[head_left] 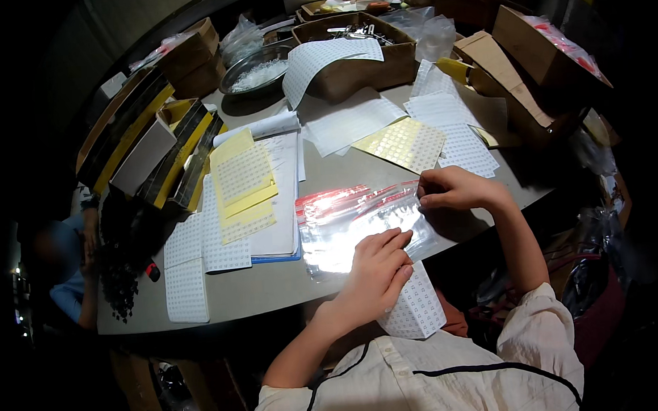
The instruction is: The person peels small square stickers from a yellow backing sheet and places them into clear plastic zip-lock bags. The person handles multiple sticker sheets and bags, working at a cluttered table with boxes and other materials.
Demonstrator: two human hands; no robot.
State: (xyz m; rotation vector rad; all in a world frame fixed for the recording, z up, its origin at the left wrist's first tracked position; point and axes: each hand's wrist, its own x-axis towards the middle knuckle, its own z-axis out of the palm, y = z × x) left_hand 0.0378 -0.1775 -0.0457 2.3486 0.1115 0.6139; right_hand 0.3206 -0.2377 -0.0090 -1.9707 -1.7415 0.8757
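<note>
- Clear plastic zip bag (358, 222) with a red seal strip lies flat on the grey table (274, 287), near its front edge, right in front of the person.
- Left hand (378, 265) rests on the bag's near edge, fingers close together and curled around a white sheet of small square labels (418, 307); the sheet hangs off the table edge toward the person's chest.
- Right hand (455, 190) sits at the bag's upper right corner, fingertips pinched narrow on the bag's edge.
- Gold label sheet (401, 143) lies just beyond the bag, with white label sheets (457, 128) beside it.
- Yellow label sheets (243, 183) are stacked on white paper to the left of the bag; more white label sheets (193, 261) lie further left.
- Cardboard box (356, 59) stands at the back with a white label sheet draped over its front.
- Metal bowl (255, 70) sits left of the box.
- Another person's arm in a blue sleeve (74, 279) shows at the far left.
</note>
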